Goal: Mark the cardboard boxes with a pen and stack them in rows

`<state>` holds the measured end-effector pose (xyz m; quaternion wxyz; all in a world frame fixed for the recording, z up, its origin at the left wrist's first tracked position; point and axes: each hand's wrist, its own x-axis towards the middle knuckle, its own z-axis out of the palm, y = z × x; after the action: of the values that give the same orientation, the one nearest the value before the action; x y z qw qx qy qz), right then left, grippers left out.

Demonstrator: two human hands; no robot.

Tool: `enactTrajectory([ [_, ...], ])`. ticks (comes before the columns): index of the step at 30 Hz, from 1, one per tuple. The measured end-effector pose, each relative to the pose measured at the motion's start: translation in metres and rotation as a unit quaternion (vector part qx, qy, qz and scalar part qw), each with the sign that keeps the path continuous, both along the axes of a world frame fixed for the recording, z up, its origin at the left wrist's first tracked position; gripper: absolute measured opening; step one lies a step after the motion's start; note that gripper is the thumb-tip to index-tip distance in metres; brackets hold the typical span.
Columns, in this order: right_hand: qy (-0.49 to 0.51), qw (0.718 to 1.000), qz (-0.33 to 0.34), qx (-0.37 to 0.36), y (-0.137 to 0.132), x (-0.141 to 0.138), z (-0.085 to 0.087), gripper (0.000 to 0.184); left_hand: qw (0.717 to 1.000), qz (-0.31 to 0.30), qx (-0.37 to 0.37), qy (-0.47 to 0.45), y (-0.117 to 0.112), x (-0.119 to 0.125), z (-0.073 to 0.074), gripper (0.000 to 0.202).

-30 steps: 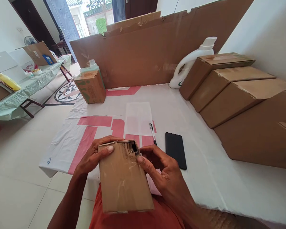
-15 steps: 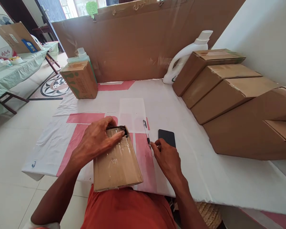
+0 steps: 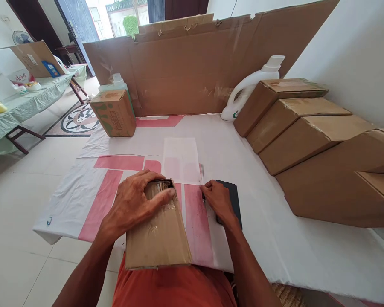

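My left hand (image 3: 137, 202) is wrapped over the upper left of a flat brown cardboard box (image 3: 158, 238), its thumb across the taped top. That box leans at the table's front edge, against the red clothing, with a dark gap showing near its top corner. To its right, my right hand (image 3: 217, 198) pinches a slim pen (image 3: 202, 170) between thumb and fingers. The pen's barrel is largely hidden; one end shows above the fingers. Partly under my right wrist lies a flat black rectangular object (image 3: 235, 204). A pale sheet of paper (image 3: 180, 157) lies beyond the box.
Several cardboard boxes (image 3: 320, 157) stand in a row on the right, with a white jug (image 3: 243, 91) behind. At the back left, a small box (image 3: 115, 117) stands before a bottle (image 3: 117, 81). A large cardboard panel (image 3: 179, 72) walls off the far edge.
My right hand has shifted forward along the pen, from its near end to its middle, now covering more of it. My left hand keeps its hold on the box. The view has tilted up slightly.
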<state>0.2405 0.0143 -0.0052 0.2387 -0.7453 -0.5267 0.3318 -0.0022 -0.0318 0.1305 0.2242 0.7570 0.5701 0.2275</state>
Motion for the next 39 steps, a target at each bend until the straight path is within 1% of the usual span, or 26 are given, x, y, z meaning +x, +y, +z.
enactTrajectory([
  [1,0.035,0.999,-0.008,0.020,-0.004,0.002,0.007,0.019,1.000,-0.020,0.003,0.007,-0.004,-0.001,0.000,0.036],
  [2,0.093,0.994,-0.022,0.051,-0.009,0.003,0.017,0.020,0.999,-0.038,0.010,0.018,-0.008,-0.001,0.001,0.049],
  [3,0.171,0.980,-0.038,0.091,-0.015,0.002,0.028,0.021,0.998,-0.053,0.020,0.030,-0.013,-0.001,0.001,0.062],
  [4,0.262,0.954,-0.053,0.136,-0.023,-0.001,0.040,0.021,0.997,-0.064,0.030,0.042,-0.017,0.000,0.001,0.072],
  [5,0.352,0.917,-0.062,0.180,-0.032,-0.005,0.054,0.020,0.996,-0.070,0.039,0.049,-0.021,0.002,0.001,0.077],
  [6,0.426,0.876,-0.063,0.218,-0.042,-0.009,0.067,0.018,0.995,-0.073,0.045,0.053,-0.024,0.004,0.001,0.078],
  [7,0.471,0.845,-0.055,0.247,-0.051,-0.015,0.078,0.015,0.994,-0.076,0.048,0.056,-0.027,0.007,0.001,0.078],
  [8,0.484,0.833,-0.037,0.267,-0.061,-0.021,0.088,0.014,0.994,-0.079,0.052,0.057,-0.030,0.009,0.001,0.077],
  [9,0.482,0.830,-0.017,0.282,-0.071,-0.026,0.095,0.016,0.993,-0.081,0.056,0.058,-0.032,0.010,0.001,0.077],
  [10,0.474,0.830,0.003,0.294,-0.080,-0.031,0.100,0.020,0.993,-0.083,0.060,0.059,-0.034,0.012,0.002,0.076],
  [12,0.460,0.831,0.039,0.309,-0.095,-0.039,0.103,0.024,0.992,-0.085,0.071,0.057,-0.038,0.013,0.002,0.072],
  [15,0.450,0.833,0.063,0.315,-0.111,-0.043,0.097,0.019,0.992,-0.085,0.084,0.050,-0.043,0.013,0.002,0.069],
  [17,0.418,0.847,0.063,0.322,-0.117,-0.043,0.093,0.015,0.991,-0.092,0.088,0.044,-0.045,0.014,0.003,0.066],
  [19,0.369,0.866,0.054,0.333,-0.120,-0.043,0.092,0.011,0.990,-0.100,0.090,0.040,-0.046,0.015,0.004,0.063],
  [21,0.328,0.877,0.054,0.346,-0.122,-0.043,0.093,0.009,0.990,-0.102,0.091,0.040,-0.047,0.016,0.004,0.060],
  [23,0.302,0.882,0.058,0.356,-0.122,-0.043,0.096,0.010,0.990,-0.102,0.093,0.040,-0.048,0.016,0.005,0.059],
  [26,0.276,0.892,0.059,0.353,-0.122,-0.043,0.098,0.011,0.989,-0.106,0.096,0.040,-0.049,0.015,0.005,0.055],
  [31,0.269,0.892,0.083,0.354,-0.123,-0.036,0.098,0.010,0.988,-0.102,0.107,0.043,-0.049,0.013,0.003,0.056],
  [33,0.260,0.898,0.073,0.348,-0.126,-0.033,0.100,0.013,0.988,-0.098,0.106,0.044,-0.048,0.013,0.002,0.057],
  [36,0.261,0.905,0.023,0.334,-0.129,-0.027,0.108,0.016,0.989,-0.098,0.106,0.045,-0.047,0.012,0.002,0.057],
  [38,0.281,0.900,-0.016,0.332,-0.123,-0.021,0.111,0.017,0.988,-0.097,0.108,0.047,-0.046,0.012,0.002,0.058],
  [39,0.292,0.898,-0.031,0.327,-0.116,-0.017,0.110,0.018,0.988,-0.096,0.110,0.048,-0.046,0.012,0.001,0.059],
])
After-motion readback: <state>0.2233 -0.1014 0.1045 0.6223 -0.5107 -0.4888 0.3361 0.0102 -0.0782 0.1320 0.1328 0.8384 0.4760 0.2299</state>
